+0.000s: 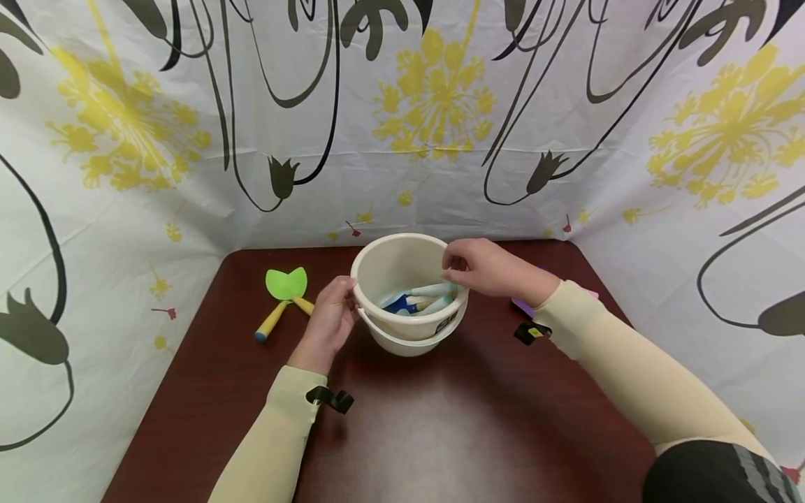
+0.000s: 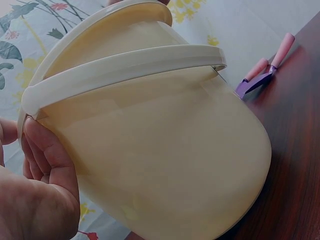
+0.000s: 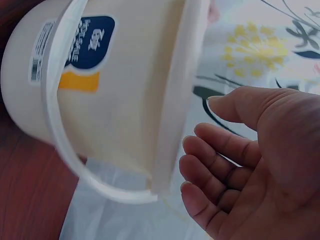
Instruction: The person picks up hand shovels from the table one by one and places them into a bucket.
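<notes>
A cream plastic bucket stands at the far middle of the table, its handle hanging down along the near side. My left hand grips the bucket's left rim, with curled fingers under the edge in the left wrist view. Over the right rim hovers my right hand. In the right wrist view its loosely bent fingers hold nothing and lie just apart from the rim. Inside the bucket are several pale teal handles and a dark blue piece; their kind is unclear. A blue and orange label marks the outer wall.
Left of the bucket lie green-bladed hand tools with yellow and blue handles. Purple tools with pink handles lie on the right, partly hidden by my right arm in the head view. A patterned cloth rises behind the dark red table.
</notes>
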